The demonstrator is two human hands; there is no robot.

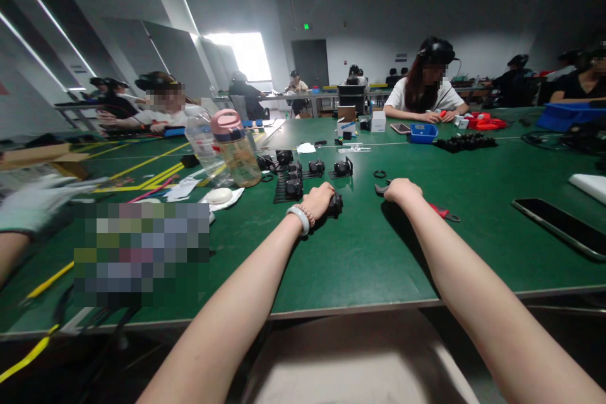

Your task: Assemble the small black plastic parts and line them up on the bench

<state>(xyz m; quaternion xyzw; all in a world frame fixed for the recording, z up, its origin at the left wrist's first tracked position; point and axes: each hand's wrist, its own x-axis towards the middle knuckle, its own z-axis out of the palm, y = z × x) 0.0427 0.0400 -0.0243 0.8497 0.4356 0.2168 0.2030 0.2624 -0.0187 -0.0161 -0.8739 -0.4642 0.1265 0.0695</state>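
My left hand (318, 201), with a bracelet at the wrist, is closed around a small black part (336, 204) on the green table. Most of that part is hidden by the fingers. My right hand (402, 190) is closed on a red-handled wrench (445, 213). The tool's dark jaw (380, 190) sticks out on the left and its handle end shows below the palm. Just beyond the jaw lies a black ring (379, 173). Past my left hand stand several similar black parts (294, 187), one of them (343, 167) apart on the right.
A pink-lidded bottle (235, 148) stands at the left beside a clear plastic bottle (201, 139). A phone (558, 227) lies at the right. A gloved hand (33, 205) of another person reaches in at left. Across the table, a person sits near a blue bin (423, 134).
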